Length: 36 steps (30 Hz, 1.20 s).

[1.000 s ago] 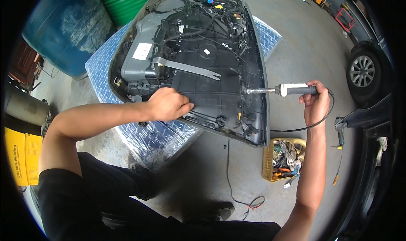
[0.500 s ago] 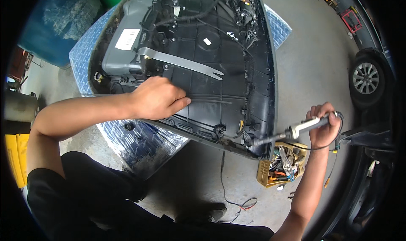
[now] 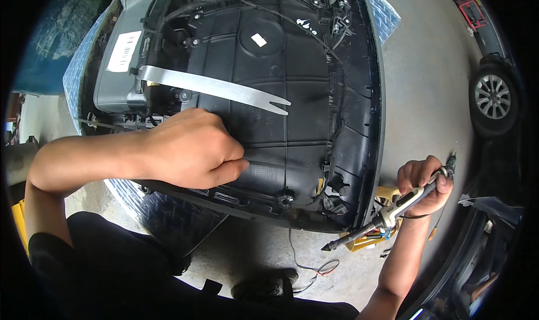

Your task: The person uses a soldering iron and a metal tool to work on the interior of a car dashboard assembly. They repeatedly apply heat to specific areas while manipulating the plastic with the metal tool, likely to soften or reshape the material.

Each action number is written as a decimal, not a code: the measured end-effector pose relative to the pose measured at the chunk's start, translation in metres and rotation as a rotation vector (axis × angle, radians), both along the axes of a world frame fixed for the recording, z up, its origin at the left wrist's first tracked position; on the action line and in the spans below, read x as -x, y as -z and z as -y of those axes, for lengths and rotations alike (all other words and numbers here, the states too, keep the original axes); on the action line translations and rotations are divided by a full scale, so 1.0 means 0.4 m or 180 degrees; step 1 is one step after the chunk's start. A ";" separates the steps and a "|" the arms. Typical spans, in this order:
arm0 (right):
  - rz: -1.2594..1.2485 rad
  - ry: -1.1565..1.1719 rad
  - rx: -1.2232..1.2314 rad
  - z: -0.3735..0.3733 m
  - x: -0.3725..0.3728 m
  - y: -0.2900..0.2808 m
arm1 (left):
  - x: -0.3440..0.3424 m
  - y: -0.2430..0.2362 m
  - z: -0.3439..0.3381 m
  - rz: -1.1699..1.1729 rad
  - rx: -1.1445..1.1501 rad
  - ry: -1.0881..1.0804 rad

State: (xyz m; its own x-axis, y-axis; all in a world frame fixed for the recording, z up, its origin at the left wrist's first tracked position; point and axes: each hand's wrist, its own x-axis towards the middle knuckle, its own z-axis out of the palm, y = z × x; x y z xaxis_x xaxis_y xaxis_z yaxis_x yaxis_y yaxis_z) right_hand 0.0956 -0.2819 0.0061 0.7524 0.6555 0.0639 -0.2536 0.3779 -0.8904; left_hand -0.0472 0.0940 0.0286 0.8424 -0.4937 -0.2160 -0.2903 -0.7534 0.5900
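Observation:
A large black car door panel [image 3: 292, 112] lies inner side up, with wiring and clips across it. My left hand [image 3: 191, 149] rests on its lower part, fingers curled and pressing the plastic, holding nothing that I can see. A flat metal forked pry bar [image 3: 219, 90] lies on the panel just above that hand. My right hand [image 3: 424, 185] grips a soldering iron [image 3: 387, 216] by its pale handle, off the panel's right edge, with the dark tip pointing down-left over the floor.
A blue-patterned mat [image 3: 140, 208] lies under the panel. A yellow tray of small parts [image 3: 376, 238] sits on the concrete floor below my right hand. A car wheel [image 3: 494, 98] is at the right, a blue drum [image 3: 50, 33] at the upper left. Thin wires [image 3: 314, 266] trail on the floor.
My right hand has drawn the soldering iron away from the panel's right edge and lowered it beside the panel. The view has moved closer; my left hand stays pressed on the panel.

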 end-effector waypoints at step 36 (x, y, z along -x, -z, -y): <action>0.1092 0.1057 0.1484 0.008 0.105 -0.100 | 0.057 -0.076 0.045 0.0924 -0.1162 0.0580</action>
State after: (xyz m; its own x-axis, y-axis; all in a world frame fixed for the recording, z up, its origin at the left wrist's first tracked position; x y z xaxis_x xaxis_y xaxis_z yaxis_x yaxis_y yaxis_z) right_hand 0.0535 -0.2851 0.0460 0.9067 0.4095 0.1014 0.1365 -0.0571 -0.9890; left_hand -0.0701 0.0761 0.0589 0.8005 -0.5742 -0.1717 -0.5494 -0.8175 0.1726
